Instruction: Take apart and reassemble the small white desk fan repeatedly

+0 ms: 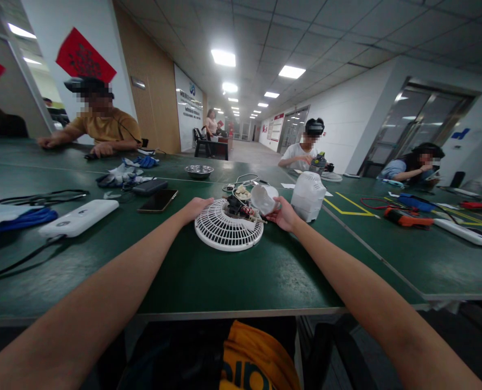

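A round white fan grille (pixel 229 234) lies on the green table with a dark motor (pixel 237 207) and wires at its centre. My left hand (pixel 197 208) rests on the grille's left rim, its fingers partly hidden behind the edge. In my right hand (pixel 284 215) is a white rounded plastic cover (pixel 265 199), tilted beside the motor just above the grille's right side. The fingers close round the cover's right edge. Close to the right hand stands a white plastic housing (pixel 308 196).
A metal bowl (pixel 199 171), a phone (pixel 158 201) and a white power strip (pixel 80 218) lie to the left and back. An orange multimeter (pixel 408 217) sits at the right. Several people sit around the table.
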